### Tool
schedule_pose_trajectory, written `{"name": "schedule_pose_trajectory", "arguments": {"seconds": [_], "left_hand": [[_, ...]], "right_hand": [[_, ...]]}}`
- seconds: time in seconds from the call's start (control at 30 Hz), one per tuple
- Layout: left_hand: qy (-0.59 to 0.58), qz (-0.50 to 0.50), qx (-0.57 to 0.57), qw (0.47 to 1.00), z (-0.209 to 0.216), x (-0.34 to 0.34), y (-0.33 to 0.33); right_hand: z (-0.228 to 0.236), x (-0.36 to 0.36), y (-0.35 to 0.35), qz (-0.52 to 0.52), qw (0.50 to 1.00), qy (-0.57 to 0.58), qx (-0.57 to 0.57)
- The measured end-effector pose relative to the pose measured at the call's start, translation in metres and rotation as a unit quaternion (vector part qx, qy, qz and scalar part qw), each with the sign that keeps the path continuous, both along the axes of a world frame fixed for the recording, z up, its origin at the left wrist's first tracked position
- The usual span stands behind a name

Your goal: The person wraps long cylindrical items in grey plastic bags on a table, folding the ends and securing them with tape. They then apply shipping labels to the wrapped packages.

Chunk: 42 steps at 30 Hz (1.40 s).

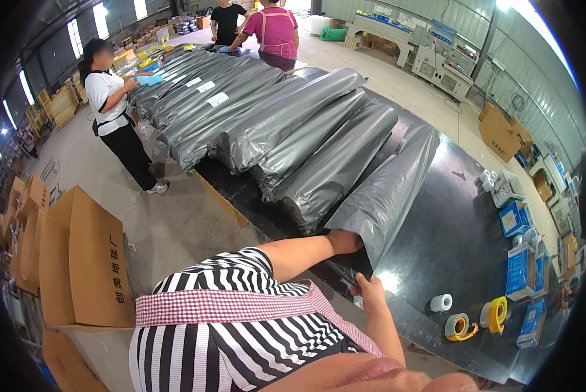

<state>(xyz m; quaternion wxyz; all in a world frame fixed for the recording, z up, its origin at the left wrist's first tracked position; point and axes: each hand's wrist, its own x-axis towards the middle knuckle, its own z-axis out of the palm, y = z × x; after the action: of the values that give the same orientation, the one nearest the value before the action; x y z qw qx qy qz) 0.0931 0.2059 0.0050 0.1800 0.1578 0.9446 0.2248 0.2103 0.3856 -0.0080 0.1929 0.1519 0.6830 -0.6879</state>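
With the grey bag (392,189) lying across the table (466,222), mouth at the near edge, your right hand (371,292) is pinching its rim, seemingly keeping it open, while your left hand (346,242) is reaching to the opening, its grip too hidden to tell.

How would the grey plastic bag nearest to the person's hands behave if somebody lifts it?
The grey plastic bag would probably be floppy, since its film looks thin and creased. It may be slippery, as its surface is glossy. Its weight is hard to judge because its inside is mostly hidden.
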Motion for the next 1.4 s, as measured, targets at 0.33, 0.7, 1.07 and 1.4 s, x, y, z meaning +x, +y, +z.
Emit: {"name": "schedule_pose_trajectory", "arguments": {"seconds": [0.33,0.7,1.07,1.4], "left_hand": [[0.036,-0.091,-0.112,0.989,-0.054,0.019,-0.016],[0.026,-0.065,-0.049,0.996,-0.032,0.056,-0.02],[0.207,-0.113,0.004,0.972,-0.076,0.132,-0.068],[0.235,-0.07,-0.063,0.967,-0.058,0.15,-0.064]], "right_hand": [[-0.023,0.001,-0.017,0.01,0.992,-0.038,0.119],[-0.058,0.026,-0.002,-0.039,0.989,0.117,0.082],[-0.066,0.025,0.017,0.003,0.988,0.127,0.09],[-0.07,0.023,0.02,0.019,0.994,0.104,0.013]]}}
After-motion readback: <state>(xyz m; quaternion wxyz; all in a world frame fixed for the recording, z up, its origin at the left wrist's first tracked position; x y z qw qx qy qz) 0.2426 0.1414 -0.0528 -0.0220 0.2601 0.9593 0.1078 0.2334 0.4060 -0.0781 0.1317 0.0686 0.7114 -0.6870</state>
